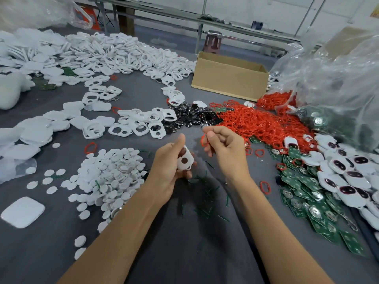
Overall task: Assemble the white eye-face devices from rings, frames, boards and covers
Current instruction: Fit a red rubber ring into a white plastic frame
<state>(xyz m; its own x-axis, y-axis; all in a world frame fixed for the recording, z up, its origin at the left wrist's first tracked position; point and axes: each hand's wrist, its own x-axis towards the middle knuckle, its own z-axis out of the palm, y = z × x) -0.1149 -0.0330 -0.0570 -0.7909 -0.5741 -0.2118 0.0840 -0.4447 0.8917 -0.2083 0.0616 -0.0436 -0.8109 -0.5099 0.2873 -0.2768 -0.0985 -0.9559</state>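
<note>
My left hand grips a white frame with two holes, held upright above the grey table. My right hand pinches a thin red ring between thumb and forefinger, just right of the frame and apart from it. A heap of red rings lies behind my right hand. Green boards spread at the right, beside finished white eye-face devices. More white frames lie ahead, and white covers at the left.
A pile of white round discs sits left of my left hand. Dark shiny pieces lie ahead. An open cardboard box stands at the back. Clear plastic bags rise at the right. Green offcuts litter the cloth.
</note>
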